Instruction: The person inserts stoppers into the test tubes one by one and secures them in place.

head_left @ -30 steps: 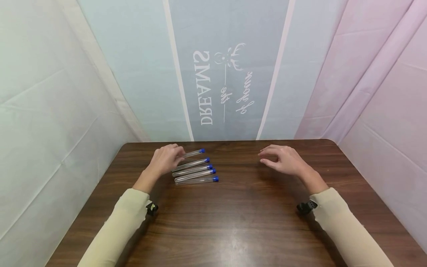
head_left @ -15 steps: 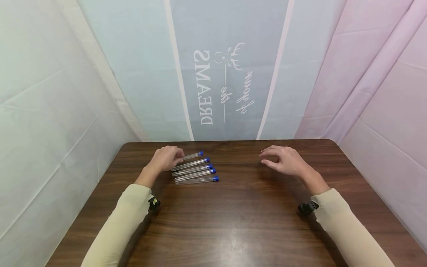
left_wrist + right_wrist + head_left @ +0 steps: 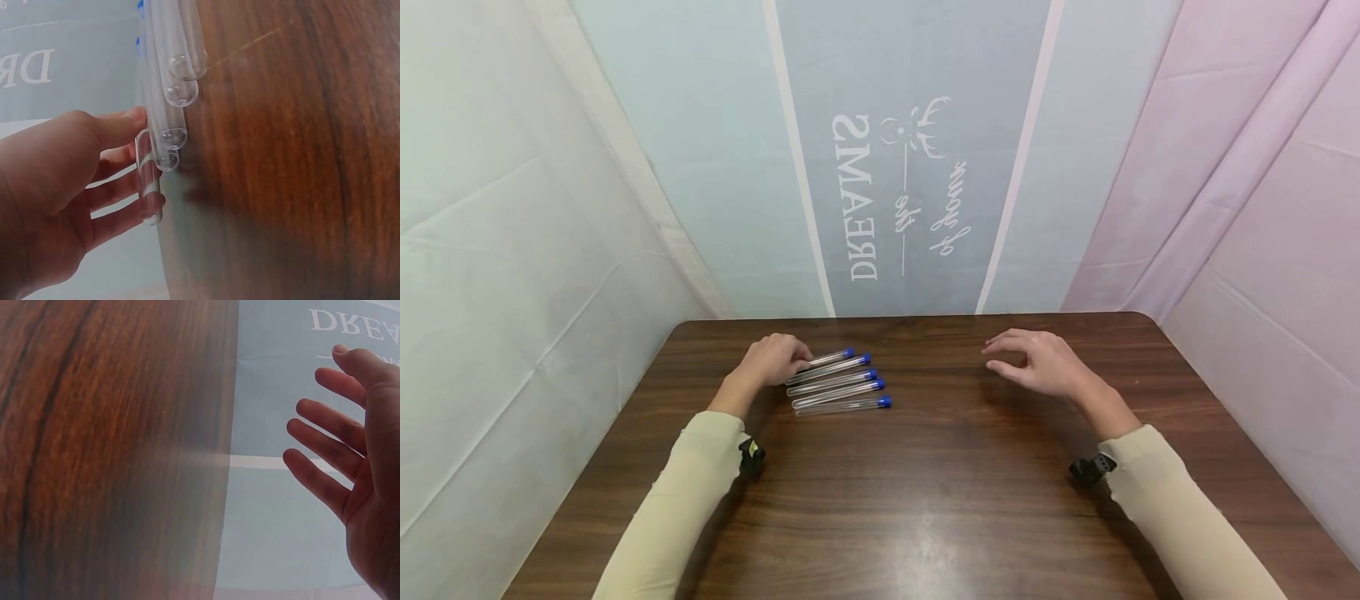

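My left hand (image 3: 771, 360) is at the far left part of the table, its thumb and fingers pinching a clear test tube (image 3: 149, 181) with a blue cap near its rounded end. In the head view the capped end of this tube points right, away from the hand. Close beside it, on the near side, several more blue-capped test tubes (image 3: 842, 406) lie in a loose row, caps to the right. Farther right, my right hand (image 3: 1037, 360) hovers over the table with fingers spread and relaxed, holding nothing; the right wrist view shows the fingers (image 3: 325, 415) apart.
The dark wood-grain table (image 3: 917, 492) ends at a far edge against a pale blue printed cloth (image 3: 902, 208). White cloth walls (image 3: 512, 250) flank it on both sides. A small black device (image 3: 1092, 469) sits at each wrist.
My left hand has drawn the pinched test tube nearer, so its cap now sits close to the row's other caps. My right hand has stayed almost still.
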`<control>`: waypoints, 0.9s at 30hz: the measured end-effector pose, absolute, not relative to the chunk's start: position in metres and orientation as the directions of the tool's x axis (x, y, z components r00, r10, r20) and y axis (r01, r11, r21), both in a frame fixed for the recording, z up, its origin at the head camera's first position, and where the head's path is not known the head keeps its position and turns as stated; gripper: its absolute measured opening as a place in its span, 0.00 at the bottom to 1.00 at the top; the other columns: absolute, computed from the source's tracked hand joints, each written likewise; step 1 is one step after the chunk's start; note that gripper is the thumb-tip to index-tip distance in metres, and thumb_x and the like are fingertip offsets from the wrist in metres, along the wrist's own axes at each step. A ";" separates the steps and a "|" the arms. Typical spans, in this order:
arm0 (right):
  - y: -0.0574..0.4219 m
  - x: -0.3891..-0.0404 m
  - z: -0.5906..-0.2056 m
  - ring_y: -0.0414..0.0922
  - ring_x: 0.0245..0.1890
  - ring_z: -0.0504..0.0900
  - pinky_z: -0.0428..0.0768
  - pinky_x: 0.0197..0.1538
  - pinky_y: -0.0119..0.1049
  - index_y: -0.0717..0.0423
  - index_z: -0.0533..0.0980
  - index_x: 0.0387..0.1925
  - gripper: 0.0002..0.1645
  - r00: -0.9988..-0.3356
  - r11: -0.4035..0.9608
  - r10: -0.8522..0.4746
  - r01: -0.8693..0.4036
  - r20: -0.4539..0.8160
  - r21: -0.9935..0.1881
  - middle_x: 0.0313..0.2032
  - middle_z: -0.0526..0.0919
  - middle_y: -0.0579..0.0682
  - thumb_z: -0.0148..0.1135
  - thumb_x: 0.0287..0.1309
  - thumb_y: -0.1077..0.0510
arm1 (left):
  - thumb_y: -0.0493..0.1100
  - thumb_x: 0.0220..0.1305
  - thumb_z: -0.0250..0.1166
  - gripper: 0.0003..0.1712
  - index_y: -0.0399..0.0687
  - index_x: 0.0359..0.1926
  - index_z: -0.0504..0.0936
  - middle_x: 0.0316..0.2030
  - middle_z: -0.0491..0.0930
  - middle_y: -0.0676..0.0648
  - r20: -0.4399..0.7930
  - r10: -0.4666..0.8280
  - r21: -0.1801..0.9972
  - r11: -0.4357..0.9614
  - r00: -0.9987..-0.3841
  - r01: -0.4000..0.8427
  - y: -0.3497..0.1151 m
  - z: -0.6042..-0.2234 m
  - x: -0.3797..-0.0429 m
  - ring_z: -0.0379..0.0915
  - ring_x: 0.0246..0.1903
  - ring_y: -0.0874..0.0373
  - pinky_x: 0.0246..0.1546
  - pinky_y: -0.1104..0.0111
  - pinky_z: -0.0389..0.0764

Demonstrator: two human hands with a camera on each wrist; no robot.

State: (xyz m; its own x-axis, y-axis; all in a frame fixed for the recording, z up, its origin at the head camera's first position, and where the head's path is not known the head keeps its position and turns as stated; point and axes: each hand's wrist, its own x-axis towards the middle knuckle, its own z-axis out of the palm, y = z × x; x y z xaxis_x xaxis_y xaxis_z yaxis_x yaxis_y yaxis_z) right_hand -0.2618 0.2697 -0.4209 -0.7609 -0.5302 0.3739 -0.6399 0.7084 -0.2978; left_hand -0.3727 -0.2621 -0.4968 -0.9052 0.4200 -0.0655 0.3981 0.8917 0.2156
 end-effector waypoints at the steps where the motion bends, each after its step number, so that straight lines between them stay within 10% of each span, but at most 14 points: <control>1: 0.270 -0.261 -0.421 0.24 0.26 0.79 0.82 0.36 0.34 0.48 0.93 0.53 0.12 -0.761 0.709 -0.530 -0.639 0.374 -0.297 0.54 0.95 0.49 0.77 0.71 0.54 | 0.53 0.80 0.71 0.11 0.64 0.54 0.96 0.51 0.96 0.53 -0.082 0.427 0.216 0.890 -0.901 0.402 -0.264 -0.500 -0.374 0.91 0.48 0.49 0.48 0.46 0.87; 16: 0.269 -0.262 -0.422 0.26 0.27 0.81 0.82 0.36 0.34 0.49 0.93 0.53 0.11 -0.754 0.702 -0.531 -0.647 0.386 -0.297 0.54 0.95 0.50 0.76 0.71 0.56 | 0.56 0.79 0.69 0.12 0.68 0.56 0.95 0.51 0.96 0.56 -0.090 0.414 0.200 0.898 -0.906 0.391 -0.264 -0.502 -0.371 0.91 0.51 0.52 0.52 0.45 0.88; 27: 0.274 -0.262 -0.422 0.36 0.26 0.82 0.76 0.32 0.33 0.49 0.93 0.53 0.12 -0.746 0.702 -0.493 -0.645 0.448 -0.301 0.53 0.95 0.54 0.74 0.72 0.63 | 0.45 0.83 0.66 0.15 0.53 0.60 0.93 0.57 0.93 0.44 -0.071 0.393 0.210 0.904 -0.917 0.372 -0.231 -0.424 -0.302 0.89 0.59 0.42 0.59 0.40 0.87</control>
